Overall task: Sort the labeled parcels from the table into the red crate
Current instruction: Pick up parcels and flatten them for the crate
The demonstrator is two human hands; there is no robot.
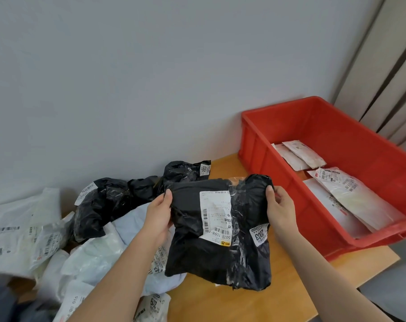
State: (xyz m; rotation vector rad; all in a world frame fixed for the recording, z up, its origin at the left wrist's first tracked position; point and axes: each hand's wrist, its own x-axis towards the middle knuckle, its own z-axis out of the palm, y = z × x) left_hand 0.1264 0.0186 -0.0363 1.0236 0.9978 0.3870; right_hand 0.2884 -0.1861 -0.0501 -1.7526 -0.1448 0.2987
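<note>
Where the frame cuts off at lower left, a heap of white parcels (23,231) and crumpled black parcels (99,205) covers the tabletop (278,296); labels there too blurred to read. Centre: left hand (159,219) and right hand (280,211) each grasp an upper corner of a black parcel (197,228), fingers hidden behind it. White label reads "2003". Right: red crate (313,126) holds white parcels (351,196), near corner cut off by frame edge.
</note>
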